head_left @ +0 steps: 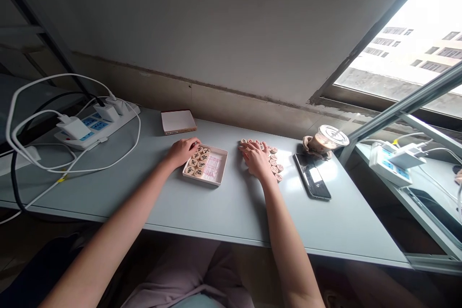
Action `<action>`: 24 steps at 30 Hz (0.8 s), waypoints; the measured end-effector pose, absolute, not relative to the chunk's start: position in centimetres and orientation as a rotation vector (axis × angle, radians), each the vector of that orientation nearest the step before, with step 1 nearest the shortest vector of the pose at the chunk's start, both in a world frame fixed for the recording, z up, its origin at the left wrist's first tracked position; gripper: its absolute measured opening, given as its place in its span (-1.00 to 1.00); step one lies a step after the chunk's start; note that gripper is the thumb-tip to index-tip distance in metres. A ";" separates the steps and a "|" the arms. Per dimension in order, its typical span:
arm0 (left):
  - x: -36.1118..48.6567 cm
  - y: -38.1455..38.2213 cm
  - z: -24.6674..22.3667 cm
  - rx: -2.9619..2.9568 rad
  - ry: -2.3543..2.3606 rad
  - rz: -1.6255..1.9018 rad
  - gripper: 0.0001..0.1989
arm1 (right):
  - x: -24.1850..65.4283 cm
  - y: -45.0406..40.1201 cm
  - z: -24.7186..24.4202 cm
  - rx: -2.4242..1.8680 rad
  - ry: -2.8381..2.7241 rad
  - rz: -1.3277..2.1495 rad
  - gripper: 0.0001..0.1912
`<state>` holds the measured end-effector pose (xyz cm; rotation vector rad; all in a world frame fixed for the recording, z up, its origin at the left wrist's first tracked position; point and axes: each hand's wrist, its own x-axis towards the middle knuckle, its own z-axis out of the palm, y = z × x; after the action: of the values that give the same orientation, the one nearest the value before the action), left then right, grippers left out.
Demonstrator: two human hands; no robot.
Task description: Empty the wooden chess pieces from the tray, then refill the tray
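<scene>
A shallow white box (223,167) lies on the desk with several round wooden pieces (199,172) in its left part, marked in black; a red-lined sheet shows in its right part. At the box's upper left edge is my left hand (181,151), its fingers bent together over the corner; what they hold, if anything, is hidden. My right hand (255,158) rests with fingers spread on a group of wooden pieces (275,169) with mostly red marks, right of the box. Some of those pieces are hidden under the hand.
The box lid (178,121) lies near the wall. A phone (312,176) and a lidded drink cup (324,139) in a holder are on the right. Power strips with white cables (97,125) occupy the left. A metal frame (400,106) rises at the right.
</scene>
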<state>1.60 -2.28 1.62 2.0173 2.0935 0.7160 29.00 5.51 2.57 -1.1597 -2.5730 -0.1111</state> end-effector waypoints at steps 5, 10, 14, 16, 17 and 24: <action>1.7 -2.4 1.8 2.014 2.095 0.707 -0.73 | 29.5 6.1 2.3 -1.285 -2.492 -0.179 -0.65; 1.8 -2.3 1.6 2.025 2.061 0.747 -0.75 | 28.3 6.5 1.8 -1.331 -2.549 -0.111 -0.46; 1.7 -2.3 1.5 2.026 2.075 0.749 -0.76 | 28.7 6.9 1.2 -1.341 -2.600 -0.022 -0.49; 1.7 -2.3 1.5 2.033 2.076 0.748 -0.76 | 29.4 6.9 1.3 -1.345 -2.559 -0.027 -0.54; 1.7 -2.3 1.5 2.034 2.073 0.752 -0.76 | 29.6 6.9 1.5 -1.351 -2.532 -0.040 -0.56; 2.2 -2.3 1.6 2.047 1.914 0.813 -0.79 | 26.6 3.6 4.3 -1.064 -2.487 0.027 -0.62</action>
<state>2.23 -2.33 1.60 2.0469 1.9144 0.8134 26.60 3.62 4.29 -1.0644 -2.4874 0.0266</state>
